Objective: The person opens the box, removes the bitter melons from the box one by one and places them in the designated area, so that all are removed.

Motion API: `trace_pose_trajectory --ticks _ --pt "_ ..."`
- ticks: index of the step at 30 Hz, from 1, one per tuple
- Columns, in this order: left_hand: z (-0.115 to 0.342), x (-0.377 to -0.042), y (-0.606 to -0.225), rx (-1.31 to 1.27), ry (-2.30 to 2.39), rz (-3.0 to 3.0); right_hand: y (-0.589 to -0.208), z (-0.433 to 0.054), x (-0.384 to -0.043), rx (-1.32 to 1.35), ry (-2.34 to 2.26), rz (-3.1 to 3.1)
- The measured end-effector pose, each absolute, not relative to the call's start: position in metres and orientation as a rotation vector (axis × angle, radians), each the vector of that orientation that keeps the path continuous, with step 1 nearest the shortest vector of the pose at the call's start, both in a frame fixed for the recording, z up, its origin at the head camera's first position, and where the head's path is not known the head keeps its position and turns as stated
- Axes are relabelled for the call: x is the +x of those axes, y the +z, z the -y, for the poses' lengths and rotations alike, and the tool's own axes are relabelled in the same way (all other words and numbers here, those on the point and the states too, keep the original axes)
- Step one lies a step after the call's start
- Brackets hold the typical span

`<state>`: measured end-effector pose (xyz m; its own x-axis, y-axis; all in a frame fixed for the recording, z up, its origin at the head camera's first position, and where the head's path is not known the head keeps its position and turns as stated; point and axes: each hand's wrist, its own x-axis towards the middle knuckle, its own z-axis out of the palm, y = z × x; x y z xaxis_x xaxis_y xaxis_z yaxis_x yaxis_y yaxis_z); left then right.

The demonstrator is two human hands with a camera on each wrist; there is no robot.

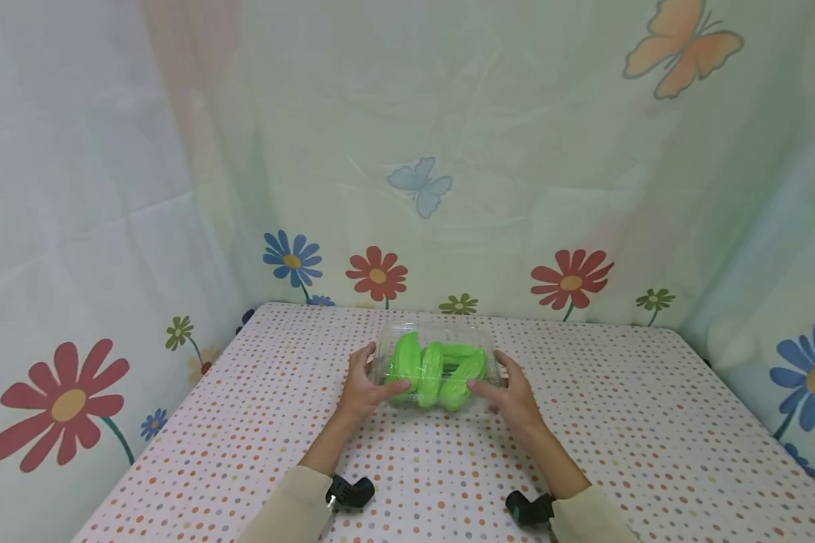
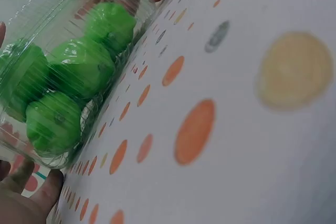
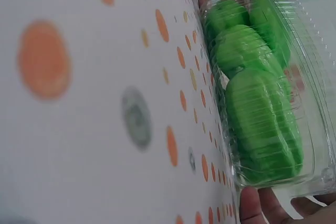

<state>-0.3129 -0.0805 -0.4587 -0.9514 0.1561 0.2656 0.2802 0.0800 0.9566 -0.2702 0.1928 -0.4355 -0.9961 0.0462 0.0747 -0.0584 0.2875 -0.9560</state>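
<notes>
A clear plastic box (image 1: pixel 441 329) with ribbed walls is between my two hands near the middle of the table. Inside lie several bright green, elongated, lumpy pieces (image 1: pixel 432 369), whose exact kind I cannot tell. My left hand (image 1: pixel 363 391) grips the box's left side, its thumb over the front. On the opposite side my right hand (image 1: pixel 518 394) holds it likewise. Both wrist views show the green pieces (image 2: pixel 81 69) through the wall, with fingertips (image 3: pixel 252 205) at the box's ends. Whether the box's underside touches the table is unclear.
The table (image 1: pixel 244 452) wears a white cloth with coloured dots. Behind it and at both sides hang fabric walls (image 1: pixel 489 188) printed with flowers and butterflies. Black devices (image 1: pixel 352 492) are strapped at both wrists, by the beige sleeves.
</notes>
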Motion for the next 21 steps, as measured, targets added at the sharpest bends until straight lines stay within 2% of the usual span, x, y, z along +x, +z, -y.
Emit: trace_pose_trajectory --ticks 12,21 --pt "0.074 -0.311 -0.466 -0.236 -2.141 2.173 -0.443 -0.183 -0.274 -0.099 1.970 2.314" --pt "0.068 -0.312 -0.466 -0.240 -2.127 2.145 -0.444 -0.183 -0.281 -0.149 2.110 2.152"
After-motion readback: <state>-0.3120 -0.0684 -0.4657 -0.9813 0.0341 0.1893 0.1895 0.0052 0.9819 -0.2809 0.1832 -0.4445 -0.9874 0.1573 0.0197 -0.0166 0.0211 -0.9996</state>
